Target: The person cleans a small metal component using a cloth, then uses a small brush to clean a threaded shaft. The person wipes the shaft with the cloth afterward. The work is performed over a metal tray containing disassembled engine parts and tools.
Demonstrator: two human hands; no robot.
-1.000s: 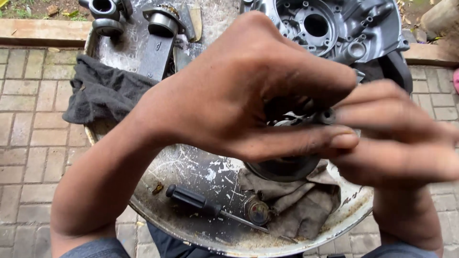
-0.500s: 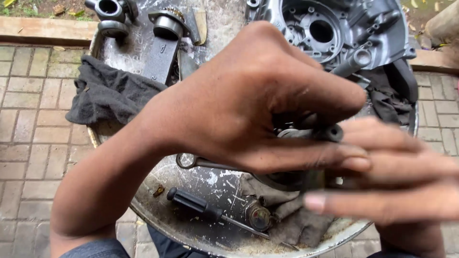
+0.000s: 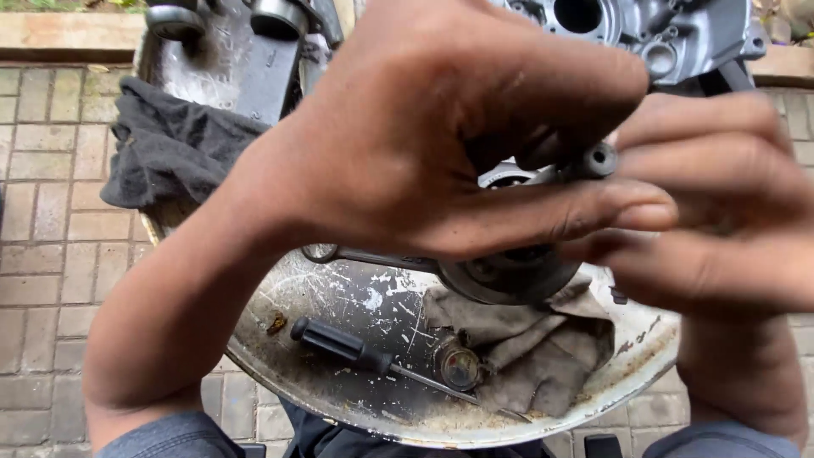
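My left hand [image 3: 441, 144] fills the middle of the view, its fingers curled over a round dark metal engine part [image 3: 509, 276] with a short shaft end [image 3: 599, 159] sticking out at the top. My right hand [image 3: 721, 212] comes in from the right, fingers laid against the same part and touching my left fingertips. Both hands hold the part above a worn round metal tray [image 3: 356, 373]. Most of the part is hidden behind my hands.
In the tray lie a black-handled screwdriver [image 3: 356, 349], a small round cap [image 3: 459, 366], a grey rag [image 3: 534, 339] and a spanner [image 3: 365, 256]. A black cloth [image 3: 170, 144] hangs at the left. A silver engine casing [image 3: 670, 34] sits behind, on brick paving [image 3: 42, 254].
The view has drawn closer to my hands. My right fingers have shifted up beside the shaft end, and my left hand now covers more of the part.
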